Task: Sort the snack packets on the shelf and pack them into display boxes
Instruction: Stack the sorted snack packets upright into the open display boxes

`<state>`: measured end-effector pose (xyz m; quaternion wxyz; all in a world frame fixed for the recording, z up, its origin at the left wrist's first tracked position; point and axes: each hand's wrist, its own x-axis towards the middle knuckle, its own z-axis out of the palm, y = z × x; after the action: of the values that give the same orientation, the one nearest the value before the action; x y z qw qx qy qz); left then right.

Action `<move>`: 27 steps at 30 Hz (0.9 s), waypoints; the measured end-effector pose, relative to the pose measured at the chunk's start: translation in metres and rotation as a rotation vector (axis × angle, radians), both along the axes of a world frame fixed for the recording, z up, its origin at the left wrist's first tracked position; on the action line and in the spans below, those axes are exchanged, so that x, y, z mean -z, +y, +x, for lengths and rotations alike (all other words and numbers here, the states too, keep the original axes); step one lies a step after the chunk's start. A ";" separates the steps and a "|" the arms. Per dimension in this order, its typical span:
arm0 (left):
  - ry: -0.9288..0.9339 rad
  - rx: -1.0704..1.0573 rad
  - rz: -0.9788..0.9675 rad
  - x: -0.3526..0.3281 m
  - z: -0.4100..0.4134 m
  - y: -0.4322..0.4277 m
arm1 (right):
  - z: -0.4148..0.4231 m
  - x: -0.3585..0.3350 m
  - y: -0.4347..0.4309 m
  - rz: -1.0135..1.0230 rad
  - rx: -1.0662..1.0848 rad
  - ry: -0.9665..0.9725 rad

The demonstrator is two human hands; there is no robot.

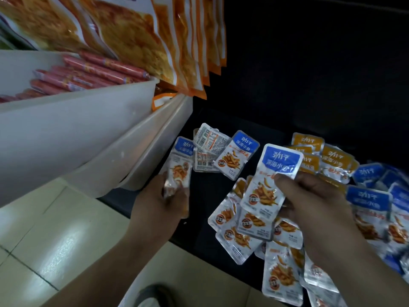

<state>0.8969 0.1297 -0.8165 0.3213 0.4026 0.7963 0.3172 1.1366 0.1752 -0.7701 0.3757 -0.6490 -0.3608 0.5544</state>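
Small silver fish-snack packets lie scattered on a dark shelf (247, 120). Some have blue tops, some orange tops (332, 159). My right hand (318, 207) pinches a blue-topped packet (271, 180) between thumb and fingers, lifted a little over a loose pile of packets (239, 231). My left hand (161, 204) grips another blue-topped packet (180, 165) by its lower end, near the shelf's left edge. Three more packets (212, 149) lie flat just beyond it, two face down. Blue-topped packets (376, 196) crowd the right side.
White plastic display bins (88, 129) jut out at the left; the upper one holds red sausage sticks (93, 72). Large orange snack bags (177, 41) hang above the bins. Pale floor tiles (55, 229) show below the shelf's front edge.
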 end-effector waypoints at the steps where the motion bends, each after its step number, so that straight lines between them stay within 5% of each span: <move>1: -0.078 -0.033 0.035 -0.004 0.003 -0.003 | -0.002 0.002 -0.002 -0.018 -0.022 0.016; 7: -0.512 -0.067 -0.078 -0.015 0.015 -0.010 | -0.006 0.003 -0.014 0.005 -0.139 0.016; 12: -0.393 0.090 -0.031 -0.021 0.010 -0.007 | -0.003 -0.002 -0.017 0.032 -0.154 -0.015; 15: -0.293 0.187 0.000 -0.030 0.000 -0.002 | 0.012 -0.008 -0.012 0.173 -0.153 -0.211; 19: -0.136 0.693 -0.203 -0.040 -0.004 0.009 | 0.035 -0.016 -0.004 0.341 -0.191 -0.414; 27: -0.103 0.990 -0.154 -0.052 0.066 0.073 | 0.043 -0.004 -0.014 0.277 -0.138 -0.411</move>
<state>0.9624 0.2029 -0.7641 0.5010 0.6908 0.5141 0.0867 1.1800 0.1607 -0.7661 0.3412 -0.6643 -0.5454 0.3805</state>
